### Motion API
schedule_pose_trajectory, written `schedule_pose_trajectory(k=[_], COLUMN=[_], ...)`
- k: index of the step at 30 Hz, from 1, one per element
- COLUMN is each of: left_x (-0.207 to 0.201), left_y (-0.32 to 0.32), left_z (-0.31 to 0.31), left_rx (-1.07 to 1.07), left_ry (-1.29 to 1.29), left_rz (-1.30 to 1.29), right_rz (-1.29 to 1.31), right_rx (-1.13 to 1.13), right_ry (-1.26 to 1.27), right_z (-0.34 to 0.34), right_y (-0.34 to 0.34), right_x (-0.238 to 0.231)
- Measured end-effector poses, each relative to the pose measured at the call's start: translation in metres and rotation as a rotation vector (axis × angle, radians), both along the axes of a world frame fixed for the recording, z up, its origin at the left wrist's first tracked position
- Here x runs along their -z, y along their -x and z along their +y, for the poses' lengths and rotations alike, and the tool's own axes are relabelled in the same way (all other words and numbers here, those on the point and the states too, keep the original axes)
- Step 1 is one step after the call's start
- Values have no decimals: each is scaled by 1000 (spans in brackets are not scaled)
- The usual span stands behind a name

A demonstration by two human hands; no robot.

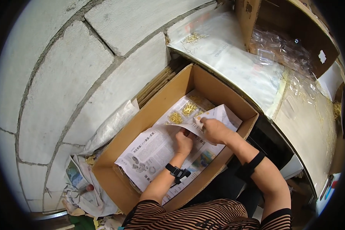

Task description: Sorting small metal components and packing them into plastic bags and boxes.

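A cardboard box (128,132) sits in front of me, with printed newspaper (140,157) spread inside it. My right hand (215,130) pinches a raised, folded edge of the newspaper toward the box's right side. Left of it, my left hand (184,142) has its fingers curled at the fold of the same paper; the fingertips are partly hidden. Beyond the raised edge, clear plastic boxes of small gold-coloured metal pieces (175,117) lie in the far part of the cardboard box. The paper covers some of them.
On the right, a worktop (234,46) covered in white sheeting holds a pile of gold pieces (193,37). A larger carton (295,23) there contains clear plastic cases (274,50). Flattened cardboard (157,86) leans by the block wall (65,69). Crumpled paper (86,191) lies at lower left.
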State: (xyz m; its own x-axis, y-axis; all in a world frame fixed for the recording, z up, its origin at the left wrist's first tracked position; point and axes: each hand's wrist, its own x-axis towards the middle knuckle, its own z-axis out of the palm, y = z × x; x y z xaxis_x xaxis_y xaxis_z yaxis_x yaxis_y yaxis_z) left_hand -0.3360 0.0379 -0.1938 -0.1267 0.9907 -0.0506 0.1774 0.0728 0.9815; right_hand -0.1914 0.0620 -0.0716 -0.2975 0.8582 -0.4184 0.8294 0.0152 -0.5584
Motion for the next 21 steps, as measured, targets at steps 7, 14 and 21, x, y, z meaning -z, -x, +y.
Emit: schedule_pose_trajectory(k=[7, 14, 21], left_x=[30, 29, 32], left_y=[1, -4, -7], left_z=[-5, -12, -13], left_rx=[-24, -43, -97], left_ry=[-190, -145, -212], left_rz=[52, -121, -84], right_rz=[-36, -59, -107], right_rx=[-60, -182, 42], right_ry=[-75, -522, -419], right_z=[32, 22, 21], right_y=[2, 7, 3], right_x=[21, 32, 34])
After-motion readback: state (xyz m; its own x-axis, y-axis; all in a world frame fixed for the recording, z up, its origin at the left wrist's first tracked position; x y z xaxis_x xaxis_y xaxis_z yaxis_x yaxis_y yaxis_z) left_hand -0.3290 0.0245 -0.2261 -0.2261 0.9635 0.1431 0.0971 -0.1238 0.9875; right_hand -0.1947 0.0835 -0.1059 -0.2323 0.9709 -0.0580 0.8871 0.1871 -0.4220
